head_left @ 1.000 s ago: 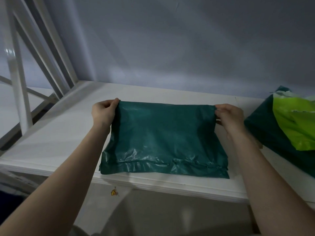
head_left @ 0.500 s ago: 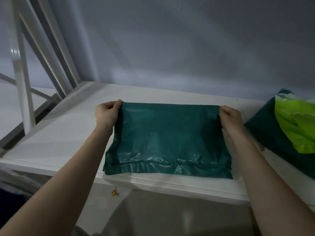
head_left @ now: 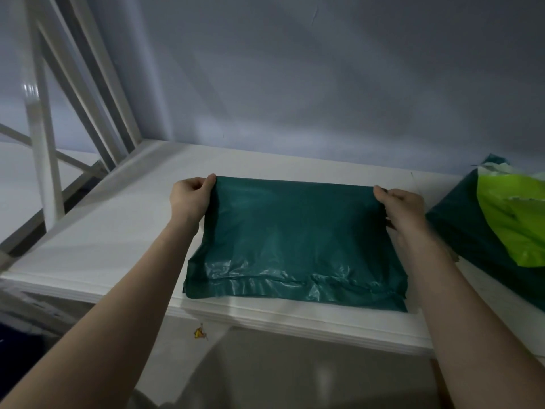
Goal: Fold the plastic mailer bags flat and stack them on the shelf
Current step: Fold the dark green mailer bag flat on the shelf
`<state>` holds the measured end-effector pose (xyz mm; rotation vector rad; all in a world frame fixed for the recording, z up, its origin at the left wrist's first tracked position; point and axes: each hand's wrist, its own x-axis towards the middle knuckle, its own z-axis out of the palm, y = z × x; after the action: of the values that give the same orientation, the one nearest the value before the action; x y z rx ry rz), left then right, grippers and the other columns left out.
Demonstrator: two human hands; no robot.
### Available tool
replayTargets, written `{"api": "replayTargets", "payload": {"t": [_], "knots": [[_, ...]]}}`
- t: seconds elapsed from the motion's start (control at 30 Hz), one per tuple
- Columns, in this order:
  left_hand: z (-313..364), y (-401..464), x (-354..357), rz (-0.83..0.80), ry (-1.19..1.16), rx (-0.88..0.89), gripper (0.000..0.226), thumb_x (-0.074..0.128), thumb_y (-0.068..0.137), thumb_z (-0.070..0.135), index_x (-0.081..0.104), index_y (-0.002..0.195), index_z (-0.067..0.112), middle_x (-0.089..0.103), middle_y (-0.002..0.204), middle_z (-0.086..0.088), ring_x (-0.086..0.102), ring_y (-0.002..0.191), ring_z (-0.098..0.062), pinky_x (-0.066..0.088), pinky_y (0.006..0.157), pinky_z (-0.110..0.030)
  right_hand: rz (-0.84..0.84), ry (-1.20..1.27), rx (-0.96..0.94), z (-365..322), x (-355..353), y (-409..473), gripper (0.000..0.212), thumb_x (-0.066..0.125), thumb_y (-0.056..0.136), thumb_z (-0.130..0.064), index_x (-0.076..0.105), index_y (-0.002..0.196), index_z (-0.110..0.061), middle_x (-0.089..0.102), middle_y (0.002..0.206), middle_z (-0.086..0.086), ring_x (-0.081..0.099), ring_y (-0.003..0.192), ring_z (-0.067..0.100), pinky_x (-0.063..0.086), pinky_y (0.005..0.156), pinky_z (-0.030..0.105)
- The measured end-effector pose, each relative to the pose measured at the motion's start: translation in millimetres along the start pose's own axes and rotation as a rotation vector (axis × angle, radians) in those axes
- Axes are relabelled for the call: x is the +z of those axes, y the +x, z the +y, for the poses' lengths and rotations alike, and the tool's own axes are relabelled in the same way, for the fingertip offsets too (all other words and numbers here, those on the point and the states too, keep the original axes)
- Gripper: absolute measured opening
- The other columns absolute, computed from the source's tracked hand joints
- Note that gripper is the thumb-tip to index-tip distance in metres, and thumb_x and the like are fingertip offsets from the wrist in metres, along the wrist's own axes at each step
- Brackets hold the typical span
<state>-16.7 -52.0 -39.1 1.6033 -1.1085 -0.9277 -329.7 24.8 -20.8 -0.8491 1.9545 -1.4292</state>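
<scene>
While both arms are reaching out over the white shelf (head_left: 97,231), the person is holding a folded dark green mailer bag (head_left: 295,243) by its far corners. Left hand (head_left: 190,197) is pinching the far left corner, thumb on top; right hand (head_left: 402,208) is gripping the far right corner with curled fingers. That bag is lying flat, its crinkled near edge sitting close to the shelf's front lip. Off to the right, a lime green bag (head_left: 519,219) is resting on another dark green bag (head_left: 460,231).
</scene>
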Motion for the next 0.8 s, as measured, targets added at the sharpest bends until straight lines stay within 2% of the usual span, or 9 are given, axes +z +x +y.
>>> {"api": "replayTargets", "payload": {"t": [0.1,0.23,0.33,0.37,0.43,0.5,0.6,0.7,0.8], "knots": [[2,0,4,0.045,0.119,0.101,0.032,0.053,0.093,0.031,0.062,0.073,0.007,0.053,0.064,-0.004,0.047,0.07,-0.021,0.038,0.066,-0.029,0.059,-0.08,-0.077,-2,4,5,0.039,0.061,0.087,-0.025,0.038,0.057,-0.014,0.032,0.057,0.003,0.033,0.06,0.019,0.024,0.057,0.028],[3,0,10,0.092,0.179,0.16,0.022,0.047,0.095,0.024,0.06,0.09,0.008,0.058,0.086,-0.007,0.051,0.08,-0.022,0.036,0.071,-0.027,0.118,-0.191,-0.166,-1,10,7,0.037,0.054,0.091,-0.025,0.039,0.061,-0.01,0.035,0.06,0.008,0.031,0.058,0.018,0.022,0.056,0.03],[2,3,11,0.084,0.038,0.072,0.023,0.043,0.094,0.02,0.059,0.108,0.011,0.059,0.102,-0.007,0.054,0.092,-0.026,0.04,0.077,-0.027,0.12,-0.168,-0.142,-4,12,4,0.036,0.043,0.096,-0.022,0.04,0.063,-0.01,0.038,0.064,0.007,0.034,0.061,0.019,0.022,0.058,0.03],[3,1,9,0.072,0.004,0.049,0.026,0.041,0.094,0.02,0.057,0.113,0.011,0.058,0.109,-0.008,0.053,0.094,-0.025,0.04,0.079,-0.027,0.111,-0.172,-0.134,-6,13,3,0.03,0.041,0.097,-0.021,0.049,0.07,-0.009,0.047,0.072,0.007,0.041,0.07,0.021,0.027,0.061,0.029],[6,-3,6,0.034,0.031,0.064,0.032,0.041,0.094,0.023,0.05,0.122,0.011,0.055,0.12,-0.009,0.053,0.101,-0.025,0.041,0.085,-0.03,0.112,-0.247,-0.142,-11,14,-2,0.023,0.045,0.095,-0.019,0.057,0.11,-0.006,0.057,0.108,0.01,0.051,0.1,0.026,0.038,0.079,0.03],[10,-11,2,-0.005,0.102,0.157,0.036,0.042,0.094,0.024,0.046,0.127,0.011,0.048,0.129,-0.011,0.051,0.109,-0.023,0.041,0.093,-0.032,0.148,-0.373,-0.259,-16,14,-11,0.035,0.049,0.092,-0.015,0.049,0.126,-0.006,0.049,0.126,0.016,0.044,0.117,0.032,0.036,0.089,0.03],[13,-29,-1,-0.041,0.265,0.349,0.039,0.046,0.095,0.023,0.045,0.131,0.009,0.042,0.133,-0.012,0.045,0.121,-0.025,0.035,0.104,-0.033,0.139,-0.451,-0.509,-24,21,-35,0.033,0.052,0.087,-0.007,0.054,0.121,-0.004,0.046,0.123,0.019,0.041,0.116,0.033,0.03,0.087,0.022],[18,-55,-4,-0.129,0.431,0.526,0.042,0.047,0.095,0.028,0.044,0.133,0.011,0.042,0.135,-0.011,0.041,0.125,-0.027,0.029,0.107,-0.032,0.087,-0.512,-0.723,-31,34,-71,0.029,0.054,0.083,-0.005,0.062,0.111,-0.003,0.052,0.112,0.018,0.045,0.107,0.035,0.038,0.088,0.034],[22,-86,-7,-0.23,0.538,0.659,0.055,0.038,0.091,0.046,0.042,0.135,0.013,0.044,0.135,-0.009,0.041,0.125,-0.026,0.03,0.106,-0.033,-0.047,-0.603,-0.833,-27,47,-109,0.029,0.055,0.082,-0.011,0.063,0.109,-0.006,0.054,0.111,0.012,0.047,0.106,0.031,0.043,0.086,0.04]]}}
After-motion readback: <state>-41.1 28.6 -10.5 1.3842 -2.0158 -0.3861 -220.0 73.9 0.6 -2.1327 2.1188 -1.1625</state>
